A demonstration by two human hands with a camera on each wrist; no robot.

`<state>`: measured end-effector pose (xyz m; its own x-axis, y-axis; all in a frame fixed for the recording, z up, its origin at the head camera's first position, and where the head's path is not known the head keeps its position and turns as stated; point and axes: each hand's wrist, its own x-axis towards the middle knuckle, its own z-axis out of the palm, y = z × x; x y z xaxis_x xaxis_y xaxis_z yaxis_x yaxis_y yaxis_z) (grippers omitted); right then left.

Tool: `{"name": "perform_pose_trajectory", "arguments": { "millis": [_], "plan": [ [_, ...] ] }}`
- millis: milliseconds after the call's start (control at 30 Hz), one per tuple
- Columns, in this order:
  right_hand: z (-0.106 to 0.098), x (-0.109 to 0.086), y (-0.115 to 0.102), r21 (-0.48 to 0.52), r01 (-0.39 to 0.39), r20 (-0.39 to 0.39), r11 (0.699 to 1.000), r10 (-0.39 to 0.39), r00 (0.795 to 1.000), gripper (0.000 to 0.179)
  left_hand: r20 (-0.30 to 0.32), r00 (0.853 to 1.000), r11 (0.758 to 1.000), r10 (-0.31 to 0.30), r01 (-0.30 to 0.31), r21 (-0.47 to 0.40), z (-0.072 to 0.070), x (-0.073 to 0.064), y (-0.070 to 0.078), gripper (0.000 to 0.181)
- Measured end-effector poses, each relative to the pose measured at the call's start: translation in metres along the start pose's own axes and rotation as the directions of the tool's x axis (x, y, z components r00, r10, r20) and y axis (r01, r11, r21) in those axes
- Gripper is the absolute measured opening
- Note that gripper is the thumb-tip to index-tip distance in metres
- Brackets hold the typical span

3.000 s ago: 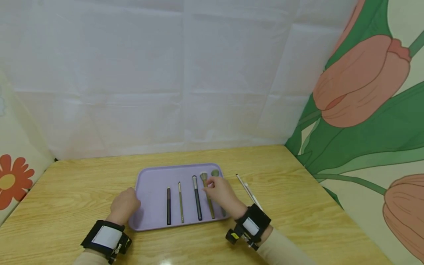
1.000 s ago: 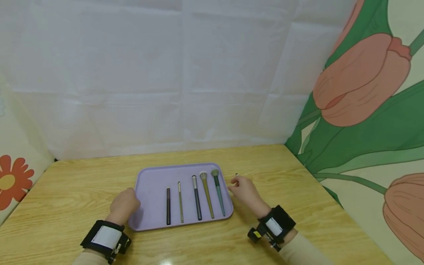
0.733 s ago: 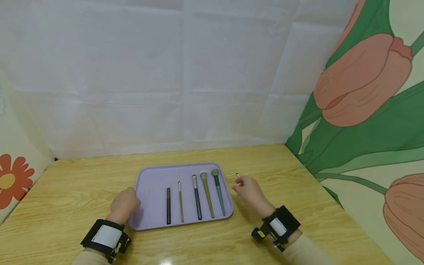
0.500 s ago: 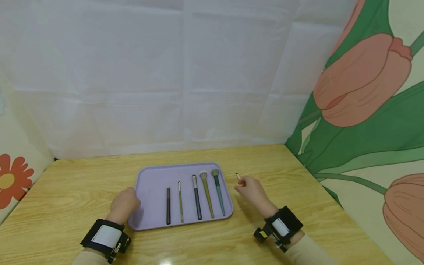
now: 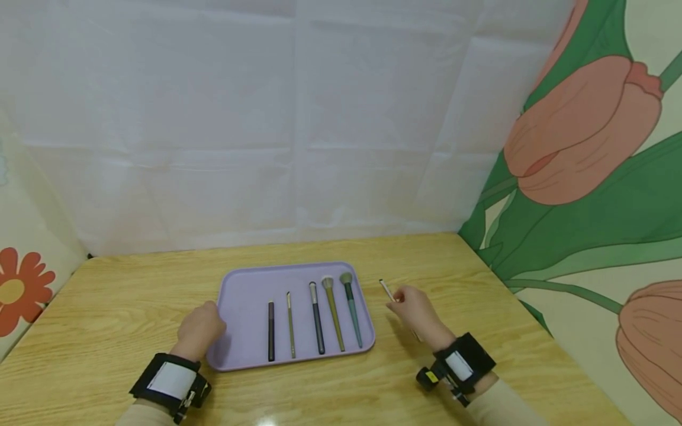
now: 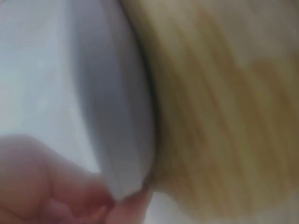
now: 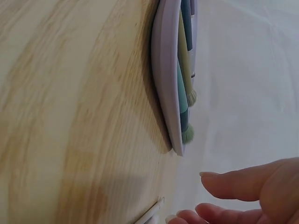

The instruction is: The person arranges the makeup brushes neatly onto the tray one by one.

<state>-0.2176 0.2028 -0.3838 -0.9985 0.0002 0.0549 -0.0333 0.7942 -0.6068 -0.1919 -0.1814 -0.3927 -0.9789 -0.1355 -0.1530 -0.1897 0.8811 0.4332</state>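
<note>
My left hand grips the left edge of a lilac tray. In the left wrist view a thumb and finger pinch the tray's rim. To the right of the tray, my right hand hovers low over a white-handled makeup brush with a dark tip, hiding its middle. The right wrist view shows the thumb apart from the fingers, with nothing between them; the white brush lies on the table beyond the fingertips.
On the tray several makeup brushes lie roughly side by side: a dark one, a thin one, a black one, an olive one and a teal one. A white sheet hangs behind the wooden table.
My right hand has left the teal brush's place on the tray and moved right, then nearer along the white brush, uncovering its tip. My left hand and the tray have stayed put.
</note>
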Motion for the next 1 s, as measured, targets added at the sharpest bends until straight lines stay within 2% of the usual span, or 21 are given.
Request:
{"name": "perform_pose_trajectory", "arguments": {
  "millis": [200,367,533,767,1000],
  "plan": [
    [-0.002,0.003,0.007,-0.019,-0.041,0.008,0.999,0.041,0.999,0.023,0.011,1.000,1.000,-0.013,0.013,0.000,0.001,0.001,0.000,0.014],
    [-0.003,0.003,0.012,-0.031,-0.041,-0.002,0.999,0.041,0.999,0.022,0.013,1.000,1.000,-0.011,0.011,-0.002,0.000,0.000,0.001,0.015],
    [-0.004,0.005,0.018,-0.083,-0.029,-0.004,0.996,0.028,1.000,0.021,0.010,1.000,1.000,-0.008,0.008,-0.003,0.000,0.000,0.001,0.015],
    [-0.004,0.012,0.027,-0.119,-0.089,0.056,0.989,0.096,0.994,0.021,0.024,0.999,1.000,-0.028,0.028,-0.006,0.000,0.000,0.002,0.015],
    [-0.004,0.017,0.031,-0.158,-0.086,0.086,0.984,0.100,0.991,0.016,0.023,0.999,1.000,-0.027,0.027,-0.004,0.000,-0.001,0.003,0.016]
  ]
}}
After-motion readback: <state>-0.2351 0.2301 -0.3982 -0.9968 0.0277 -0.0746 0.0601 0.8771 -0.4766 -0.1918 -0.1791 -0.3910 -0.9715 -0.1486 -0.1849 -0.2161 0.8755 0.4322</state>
